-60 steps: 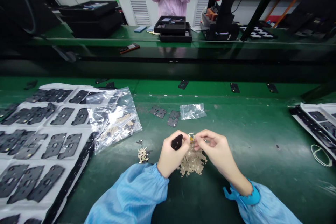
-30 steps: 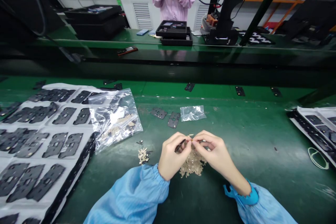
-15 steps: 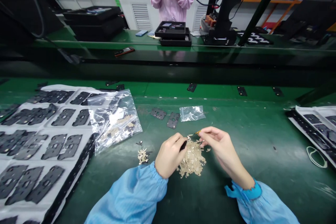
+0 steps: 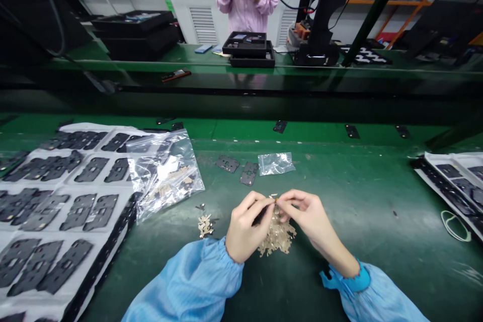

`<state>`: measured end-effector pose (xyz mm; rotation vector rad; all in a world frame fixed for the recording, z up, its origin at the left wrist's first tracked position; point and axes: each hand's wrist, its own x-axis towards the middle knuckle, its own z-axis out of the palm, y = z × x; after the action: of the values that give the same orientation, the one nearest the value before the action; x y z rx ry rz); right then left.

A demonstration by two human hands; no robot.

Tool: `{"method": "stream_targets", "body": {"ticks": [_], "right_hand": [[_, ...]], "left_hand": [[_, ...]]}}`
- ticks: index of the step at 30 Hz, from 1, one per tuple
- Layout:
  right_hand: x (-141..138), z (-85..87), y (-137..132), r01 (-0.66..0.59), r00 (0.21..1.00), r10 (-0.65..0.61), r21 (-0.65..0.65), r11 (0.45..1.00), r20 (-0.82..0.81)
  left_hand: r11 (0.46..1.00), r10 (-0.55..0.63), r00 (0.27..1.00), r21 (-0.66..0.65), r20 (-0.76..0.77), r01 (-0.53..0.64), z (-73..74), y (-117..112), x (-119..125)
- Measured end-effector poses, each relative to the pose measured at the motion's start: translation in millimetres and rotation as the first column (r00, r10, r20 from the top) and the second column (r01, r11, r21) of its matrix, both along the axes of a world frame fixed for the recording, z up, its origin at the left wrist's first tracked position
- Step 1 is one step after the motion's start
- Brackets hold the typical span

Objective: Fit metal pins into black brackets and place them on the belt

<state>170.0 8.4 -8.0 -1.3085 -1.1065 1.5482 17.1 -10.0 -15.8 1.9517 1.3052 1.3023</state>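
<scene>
My left hand (image 4: 249,221) and my right hand (image 4: 307,214) meet at their fingertips over a pile of small beige flat pieces (image 4: 277,241). The right thumb and finger pinch a tiny orange-yellow piece (image 4: 276,200). The left fingers are closed around a small dark part, mostly hidden by the hand. A smaller cluster of beige and dark pieces (image 4: 206,226) lies to the left of my left hand. Two flat black plates with cutouts, one lying left (image 4: 227,163) and one right (image 4: 249,173), rest beyond the hands beside a small clear bag (image 4: 276,163).
At left, a white tray (image 4: 128,241) carries rows of black plates, partly under a large zip bag (image 4: 166,176) of pieces. Another tray (image 4: 449,181) and a pale loop (image 4: 455,226) are at right. Black plates (image 4: 279,126) dot the far green strip. A person in pink (image 4: 247,10) stands opposite.
My right hand has moved left and slightly down, bringing its fingertips against the left ones. The black plates on the far strip have shifted slightly right. The person opposite has tilted a held device.
</scene>
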Motion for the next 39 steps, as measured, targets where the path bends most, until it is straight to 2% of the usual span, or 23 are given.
{"method": "stream_targets", "body": {"ticks": [7, 10, 13, 16, 20, 24, 27, 30, 35, 39], "right_hand": [[-2.4, 0.1, -0.6, 0.001, 0.987, -0.015, -0.086, 0.996, -0.158], [-1.4, 0.6, -1.0, 0.019, 0.986, -0.029, -0.064, 0.998, -0.162], [-1.3, 1.8, -1.6, 0.068, 0.987, -0.073, -0.038, 0.997, -0.143], [-2.7, 2.2, -2.3, 0.066, 0.986, -0.071, -0.036, 0.997, -0.151], [-4.5, -0.2, -2.5, 0.066, 0.983, -0.07, -0.03, 0.997, -0.168], [-5.1, -2.6, -3.3, 0.064, 0.984, -0.065, -0.01, 0.998, -0.167], [-5.7, -1.8, -4.7, 0.122, 0.983, -0.113, 0.053, 0.991, -0.147], [-6.8, -0.2, -5.5, 0.185, 0.978, -0.172, 0.115, 0.976, -0.116], [-8.5, -0.5, -4.4, 0.096, 0.991, -0.09, 0.056, 0.994, -0.095], [-9.5, -2.5, -5.8, 0.09, 0.993, -0.081, 0.1, 0.991, -0.085]], "left_hand": [[0.997, 0.0, 0.997, -0.074, 0.083, 0.006, -2.4, 2.5, -0.6], [0.974, 0.059, 0.978, -0.225, 0.199, -0.013, -2.5, 6.9, -2.7], [0.877, 0.132, 0.913, -0.474, 0.385, 0.073, -4.0, 10.5, -3.6], [0.779, 0.184, 0.827, -0.592, 0.531, 0.206, -6.4, 11.1, -2.2], [0.746, 0.192, 0.772, -0.601, 0.607, 0.287, -7.1, 9.3, 0.4], [0.731, 0.172, 0.752, -0.594, 0.637, 0.337, -5.3, 8.4, 1.3], [0.727, 0.182, 0.76, -0.606, 0.624, 0.324, -4.4, 9.3, 1.3], [0.701, 0.267, 0.737, -0.65, 0.621, 0.294, -3.8, 10.9, 0.9], [0.664, 0.311, 0.664, -0.656, 0.68, 0.36, -3.8, 11.0, 0.5], [0.646, 0.29, 0.648, -0.644, 0.704, 0.41, -3.0, 9.2, 1.8]]}}
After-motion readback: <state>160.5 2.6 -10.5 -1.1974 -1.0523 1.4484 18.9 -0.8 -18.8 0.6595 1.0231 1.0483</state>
